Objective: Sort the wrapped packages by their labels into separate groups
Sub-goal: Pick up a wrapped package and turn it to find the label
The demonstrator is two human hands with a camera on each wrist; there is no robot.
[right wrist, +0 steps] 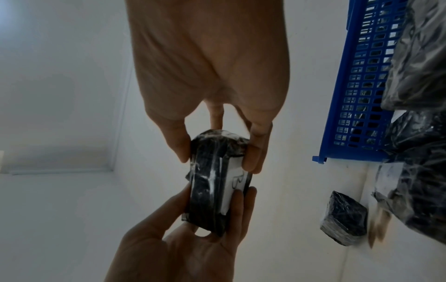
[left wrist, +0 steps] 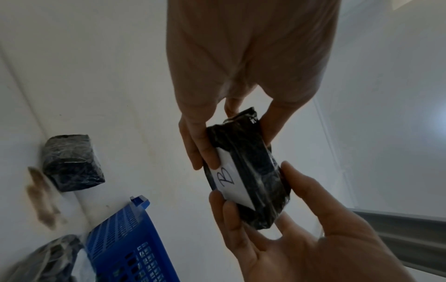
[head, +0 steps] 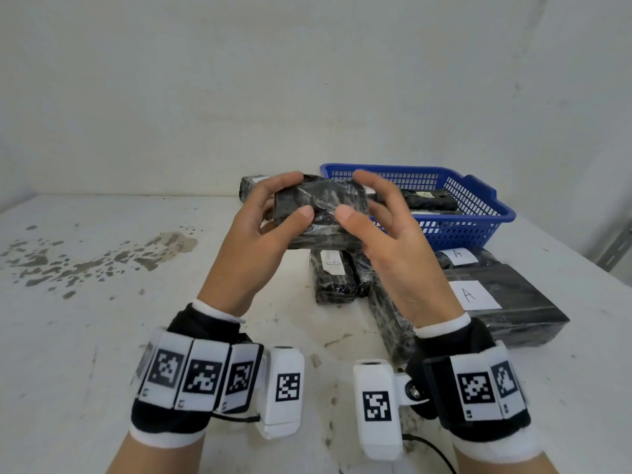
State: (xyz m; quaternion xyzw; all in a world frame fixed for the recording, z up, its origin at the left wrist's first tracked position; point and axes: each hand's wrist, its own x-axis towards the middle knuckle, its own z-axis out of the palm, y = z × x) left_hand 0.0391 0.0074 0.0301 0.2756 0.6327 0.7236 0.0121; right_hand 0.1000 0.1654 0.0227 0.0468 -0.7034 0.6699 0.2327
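Black film-wrapped package (head: 321, 213), labelled B underneath, pinched by left hand (head: 260, 227) and right hand (head: 386, 230) before the blue basket (head: 478, 203); slick wrap may slip, or its hidden label be misread.

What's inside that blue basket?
Inside the blue basket lie black wrapped packages; one shows a pale label, too blurred to read. The held package and right hand cover the basket's left part.

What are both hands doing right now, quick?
Left hand: fingers grip the B package.
Right hand: fingers grip the same package.
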